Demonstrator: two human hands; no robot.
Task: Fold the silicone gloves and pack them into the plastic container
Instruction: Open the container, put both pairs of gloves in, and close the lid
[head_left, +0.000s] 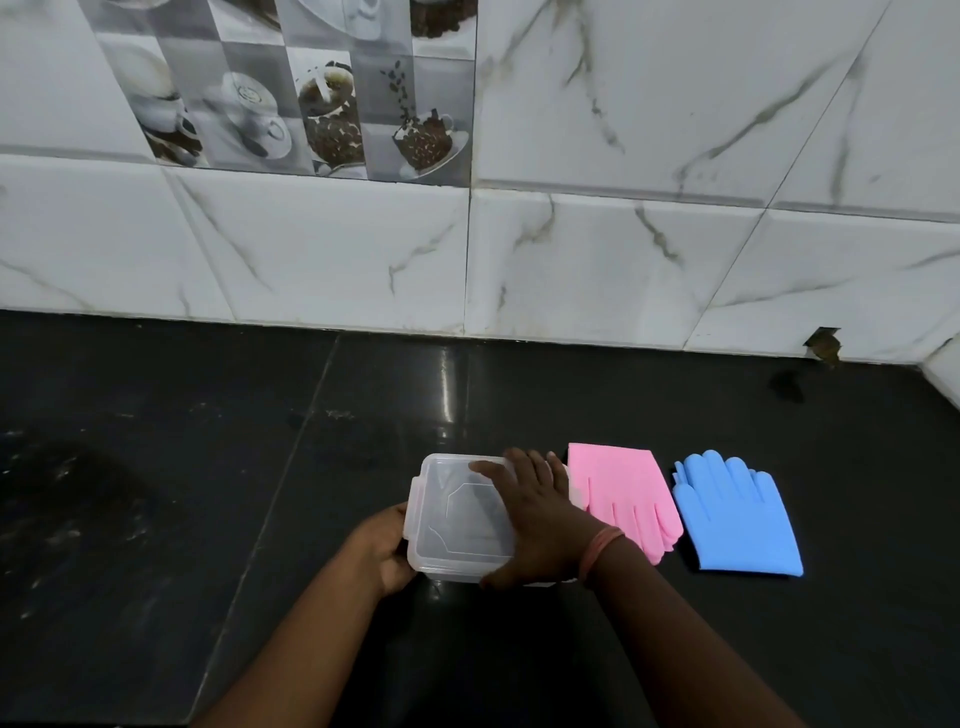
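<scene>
A clear plastic container (452, 519) with its lid on stands on the black counter near the front middle. My left hand (382, 553) grips its left side. My right hand (535, 514) lies flat across the lid, fingers spread over its right half. Just right of the container lie the pink silicone gloves (628, 493), flat, fingers pointing toward me. Further right lie the blue silicone gloves (735, 514), flat, fingers pointing toward the wall. Neither hand touches the gloves.
The black stone counter (208, 467) runs back to a white marble-tiled wall (571, 260). A chipped hole in the wall base (823, 345) sits at the far right. A side wall corner (945, 374) bounds the counter on the right.
</scene>
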